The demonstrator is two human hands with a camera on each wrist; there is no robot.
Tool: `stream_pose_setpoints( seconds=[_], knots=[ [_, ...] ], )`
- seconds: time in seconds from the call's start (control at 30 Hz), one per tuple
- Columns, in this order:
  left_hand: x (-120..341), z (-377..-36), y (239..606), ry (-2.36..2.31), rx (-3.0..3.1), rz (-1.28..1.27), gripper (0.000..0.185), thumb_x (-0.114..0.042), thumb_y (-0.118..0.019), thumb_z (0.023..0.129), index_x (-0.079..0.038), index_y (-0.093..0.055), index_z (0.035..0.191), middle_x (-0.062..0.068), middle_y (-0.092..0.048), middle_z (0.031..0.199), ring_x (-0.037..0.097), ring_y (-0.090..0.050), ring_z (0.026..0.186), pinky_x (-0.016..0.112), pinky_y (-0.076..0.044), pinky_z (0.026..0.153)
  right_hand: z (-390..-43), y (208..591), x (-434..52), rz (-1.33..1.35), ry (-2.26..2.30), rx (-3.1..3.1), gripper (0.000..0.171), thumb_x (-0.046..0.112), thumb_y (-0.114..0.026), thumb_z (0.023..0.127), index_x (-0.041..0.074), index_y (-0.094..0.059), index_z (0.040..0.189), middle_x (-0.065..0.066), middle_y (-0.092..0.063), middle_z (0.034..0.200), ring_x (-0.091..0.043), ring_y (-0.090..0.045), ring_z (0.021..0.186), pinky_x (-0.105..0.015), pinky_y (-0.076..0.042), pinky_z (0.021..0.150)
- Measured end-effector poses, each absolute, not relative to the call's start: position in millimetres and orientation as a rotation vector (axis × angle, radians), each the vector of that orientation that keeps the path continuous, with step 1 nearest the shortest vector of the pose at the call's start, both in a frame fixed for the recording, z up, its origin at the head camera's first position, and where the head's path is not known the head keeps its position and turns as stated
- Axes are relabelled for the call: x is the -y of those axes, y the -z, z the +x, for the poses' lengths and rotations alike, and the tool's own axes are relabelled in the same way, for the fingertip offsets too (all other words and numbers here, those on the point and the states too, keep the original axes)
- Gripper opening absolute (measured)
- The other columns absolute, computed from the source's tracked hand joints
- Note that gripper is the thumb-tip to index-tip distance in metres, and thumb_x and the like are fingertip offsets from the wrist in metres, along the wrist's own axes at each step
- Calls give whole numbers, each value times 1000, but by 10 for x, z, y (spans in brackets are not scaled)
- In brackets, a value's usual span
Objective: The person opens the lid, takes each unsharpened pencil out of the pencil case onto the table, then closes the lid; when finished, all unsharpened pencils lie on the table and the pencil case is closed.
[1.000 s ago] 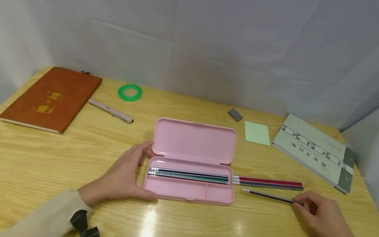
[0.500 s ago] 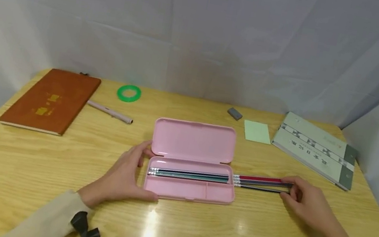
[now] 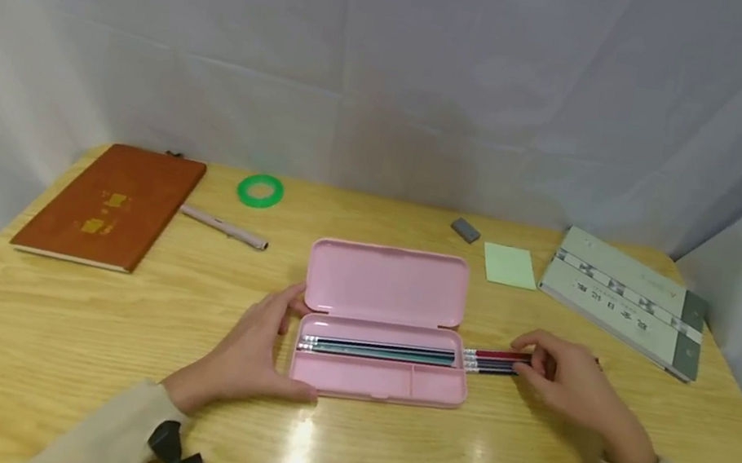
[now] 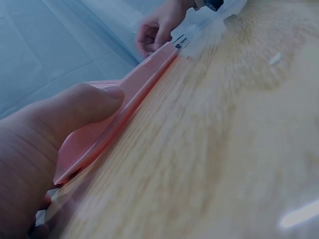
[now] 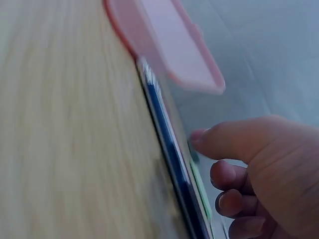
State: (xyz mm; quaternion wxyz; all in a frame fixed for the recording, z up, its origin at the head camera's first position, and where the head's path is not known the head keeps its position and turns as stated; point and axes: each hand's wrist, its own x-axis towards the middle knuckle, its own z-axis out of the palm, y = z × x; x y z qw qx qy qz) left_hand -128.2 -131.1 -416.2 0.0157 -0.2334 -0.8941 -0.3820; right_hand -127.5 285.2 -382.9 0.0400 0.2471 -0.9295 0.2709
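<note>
A pink pencil case (image 3: 353, 377) lies with its lid raised, several dark and teal pencils (image 3: 387, 353) in its long rear compartment. My left hand (image 3: 245, 354) grips the case's left end, thumb (image 4: 107, 99) along the front edge and fingers at the back. Beyond the right end, several pencils (image 3: 491, 360), red and dark, lie side by side, white ends toward the case. Over them is my right hand (image 3: 570, 387), thumb and index finger spread, the other fingers curled. In the blurred right wrist view, the hand (image 5: 279, 164) shows a gap from the pencils (image 5: 172, 154).
A brown notebook (image 3: 115, 203) and a capped pen (image 3: 226, 229) lie at left, with a green tape ring (image 3: 262, 179) farther back. An eraser (image 3: 465, 230), pale green sticky notes (image 3: 510, 266) and a grey-green notebook (image 3: 620, 296) are at back right.
My right hand brought a dark pencil up beside the other loose ones, let go, and moved left over the bunch toward the case. My left hand stayed on the case.
</note>
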Motion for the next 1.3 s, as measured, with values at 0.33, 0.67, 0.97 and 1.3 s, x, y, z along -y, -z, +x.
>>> stream_pose_setpoints(
  seconds=[0.33,0.67,0.97,1.3],
  knots=[
    [1365,-1275,4149,1169,2786,-732,131,-54,-90,47,-7,-25,150,-3,-53,121,10,-42,91,32,-37,82,-1519,3797,-2073,978,-833,2938,16,17,-68,89,13,-74,104,7,-67,77,1,-40,55,-19,-36,52],
    [1306,-1266,4177,1176,2793,-732,130,-57,-89,48,-10,-24,150,-6,-53,121,9,-42,91,31,-38,83,-1497,3737,-1856,1001,-603,3016,8,19,-72,86,13,-74,91,9,-63,69,-1,-45,59,-21,-37,57],
    [1289,-1257,4194,1207,2783,-731,132,-56,-90,46,-9,-25,150,-9,-52,122,9,-42,91,28,-38,81,-1478,3706,-1913,964,-743,2998,5,17,-70,88,14,-68,87,11,-52,63,0,-42,56,-20,-38,56],
    [1327,-1266,4182,1195,2780,-725,131,-56,-91,46,-8,-26,149,-8,-51,122,10,-41,91,29,-37,79,-1226,3664,-2826,759,-755,2842,6,13,-71,86,18,-68,85,16,-45,61,4,-36,52,-20,-34,48]
  ],
)
